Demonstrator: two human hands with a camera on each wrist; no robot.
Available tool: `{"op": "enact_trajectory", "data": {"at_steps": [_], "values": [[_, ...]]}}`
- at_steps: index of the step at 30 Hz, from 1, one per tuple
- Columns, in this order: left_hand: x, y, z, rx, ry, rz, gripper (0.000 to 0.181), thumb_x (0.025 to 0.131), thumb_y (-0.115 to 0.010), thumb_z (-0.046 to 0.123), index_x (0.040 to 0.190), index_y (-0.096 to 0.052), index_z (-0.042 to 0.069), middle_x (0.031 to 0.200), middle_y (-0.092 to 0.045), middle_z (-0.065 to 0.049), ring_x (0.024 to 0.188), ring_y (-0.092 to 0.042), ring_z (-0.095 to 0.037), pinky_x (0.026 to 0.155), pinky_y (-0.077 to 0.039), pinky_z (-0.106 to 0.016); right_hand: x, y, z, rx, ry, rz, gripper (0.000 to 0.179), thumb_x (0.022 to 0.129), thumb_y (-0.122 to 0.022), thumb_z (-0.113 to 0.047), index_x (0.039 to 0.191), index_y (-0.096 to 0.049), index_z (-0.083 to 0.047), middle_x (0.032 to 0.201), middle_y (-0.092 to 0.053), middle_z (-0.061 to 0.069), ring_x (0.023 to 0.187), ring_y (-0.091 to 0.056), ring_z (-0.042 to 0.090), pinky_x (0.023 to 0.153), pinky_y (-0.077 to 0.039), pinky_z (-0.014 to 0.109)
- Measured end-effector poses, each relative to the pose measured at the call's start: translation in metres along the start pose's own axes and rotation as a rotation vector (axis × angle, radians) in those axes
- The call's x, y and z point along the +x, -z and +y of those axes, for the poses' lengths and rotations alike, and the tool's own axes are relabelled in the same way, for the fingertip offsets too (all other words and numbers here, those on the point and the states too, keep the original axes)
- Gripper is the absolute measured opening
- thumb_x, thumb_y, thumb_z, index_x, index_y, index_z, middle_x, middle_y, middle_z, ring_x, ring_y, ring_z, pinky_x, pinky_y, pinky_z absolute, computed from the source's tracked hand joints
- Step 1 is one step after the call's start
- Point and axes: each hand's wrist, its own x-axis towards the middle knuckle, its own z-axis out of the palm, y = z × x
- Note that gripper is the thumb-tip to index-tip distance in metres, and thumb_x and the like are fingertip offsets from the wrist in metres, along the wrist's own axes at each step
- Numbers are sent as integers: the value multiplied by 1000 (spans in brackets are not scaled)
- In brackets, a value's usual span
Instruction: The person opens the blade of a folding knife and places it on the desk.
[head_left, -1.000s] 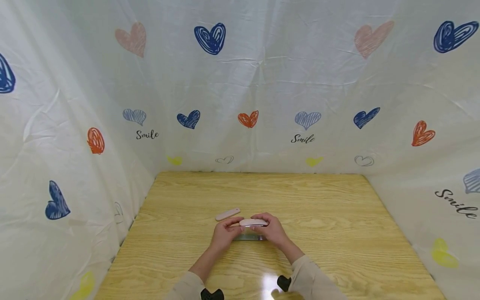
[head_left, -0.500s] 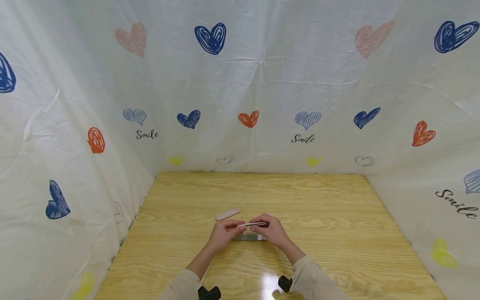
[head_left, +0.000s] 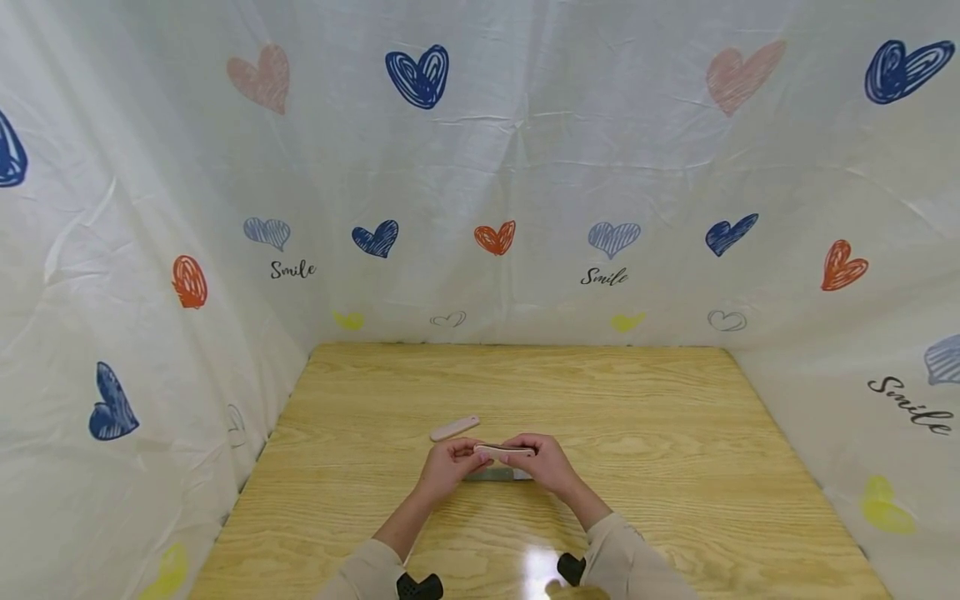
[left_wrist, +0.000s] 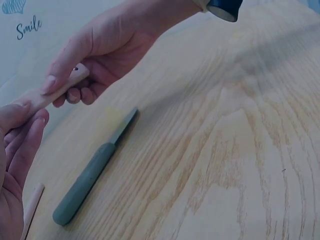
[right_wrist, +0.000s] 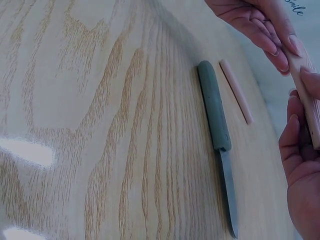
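Between both hands is a slim pale pink piece [head_left: 504, 451] with a dark line along its edge. In the left wrist view, a small dark hole shows near one end of this pink piece [left_wrist: 73, 80]; its exact kind is unclear. My left hand [head_left: 444, 468] pinches its left end between thumb and fingers. At the other end, my right hand [head_left: 551, 463] pinches it the same way. Below the hands lies a knife with a green handle [left_wrist: 85, 185] and a bare blade [right_wrist: 229, 195].
A second flat pink piece [head_left: 454, 428] with a hole at one end lies on the wooden table [head_left: 637, 442], beyond the left hand. A white curtain [head_left: 525, 167] printed with hearts encloses the table at the back and sides.
The held pink piece has turned in the fingers, from its broad face showing to edge-on, and now shows a dark line along its upper edge. Both hands stay nearly in place.
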Motion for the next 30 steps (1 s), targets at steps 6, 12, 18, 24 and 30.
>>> {"op": "enact_trajectory", "data": {"at_steps": [6,12,18,24,30], "values": [[0,0,3,7,-4,-12,32,92,-62,3,114,-57,-20,100,-71,-22,84,-71,-8,84,-60,-32,0,2,-2,28,25,-18,24,92,-67,-20,104,-71,-1,96,-71,17,74,-61,7,67,-58,36],[0,0,1,35,46,-97,30,92,-64,6,111,-60,-17,99,-72,-18,89,-72,-18,85,-60,-34,-1,1,-12,8,57,-64,17,92,-65,-15,101,-73,-2,98,-72,16,76,-62,5,65,-53,20],[1,-1,-4,-11,43,-120,31,92,-62,4,113,-57,-19,101,-72,-19,90,-72,-20,84,-60,-31,-3,0,-14,-74,76,-35,16,93,-65,-18,97,-74,-5,94,-73,14,72,-59,4,61,-49,17],[3,-4,-7,-31,29,-95,30,92,-62,2,112,-56,-20,92,-73,-7,86,-71,-11,82,-60,-29,-1,-5,-2,-121,117,67,14,94,-64,-18,91,-73,-8,87,-72,9,68,-56,1,57,-48,17],[5,-7,-7,-52,34,-39,29,92,-62,0,111,-56,-20,85,-71,1,87,-71,-14,84,-60,-32,-1,-12,-2,-98,122,192,13,93,-65,-17,90,-72,-7,82,-71,9,65,-53,1,56,-47,16]]}}
